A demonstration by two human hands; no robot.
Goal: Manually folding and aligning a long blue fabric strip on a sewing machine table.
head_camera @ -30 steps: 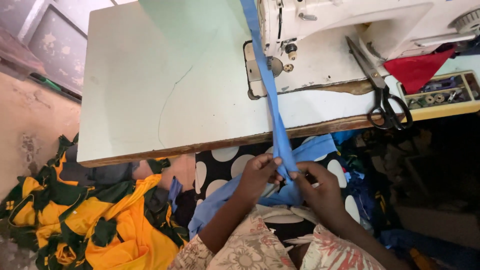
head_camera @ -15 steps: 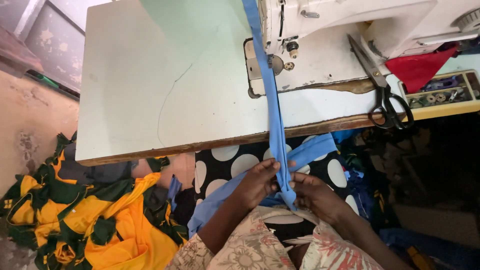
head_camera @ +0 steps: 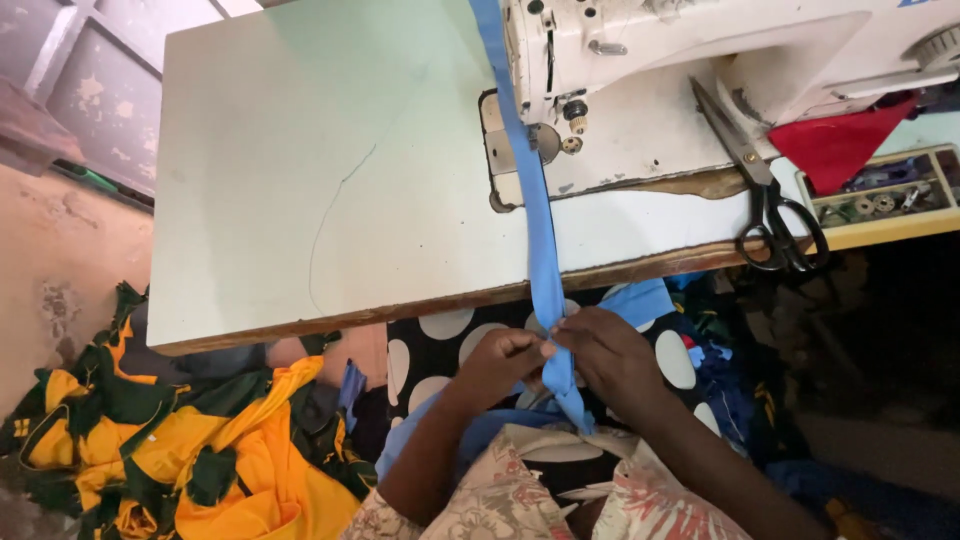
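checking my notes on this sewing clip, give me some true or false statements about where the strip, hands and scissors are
1. Both hands pinch the blue fabric strip below the table edge. True: left hand and right hand meet on it.
2. The scissors lie in the person's lap. False: they rest on the table, right of the sewing machine.
3. The strip runs up past the machine's needle area. True.
4. The yellow and green cloth lies on the table. False: it is heaped below, at the left.
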